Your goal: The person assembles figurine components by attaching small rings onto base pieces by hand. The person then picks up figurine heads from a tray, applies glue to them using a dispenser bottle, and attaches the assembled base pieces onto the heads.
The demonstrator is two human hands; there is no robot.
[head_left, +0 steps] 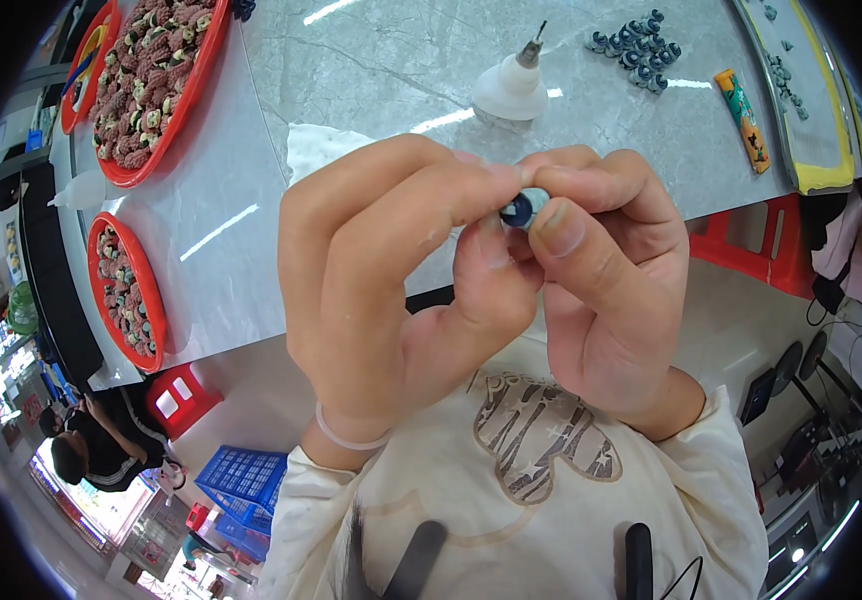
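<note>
A small dark-blue and pale-green molded piece (524, 208) is held up between my two hands. My left hand (381, 260) pinches it from the left with thumb and fingertips. From the right, my right hand (611, 260) grips it with thumb and forefinger. Just beyond my fingers, a white squeeze bottle with a thin metal needle tip (511, 88) stands upright on the table. A pile of similar small blue-green pieces (639, 50) lies at the far right of it. Behind my left hand shows part of a white cloth or sheet (323, 148).
The grey marble-look table (371, 60) carries red trays (213, 75) of small reddish pieces at left. An orange-and-green tube-like packet (743, 120) lies near a yellow-edged tray (821, 178) at right. Red stools (751, 245) and blue crates (243, 485) stand below table level. People are nearby.
</note>
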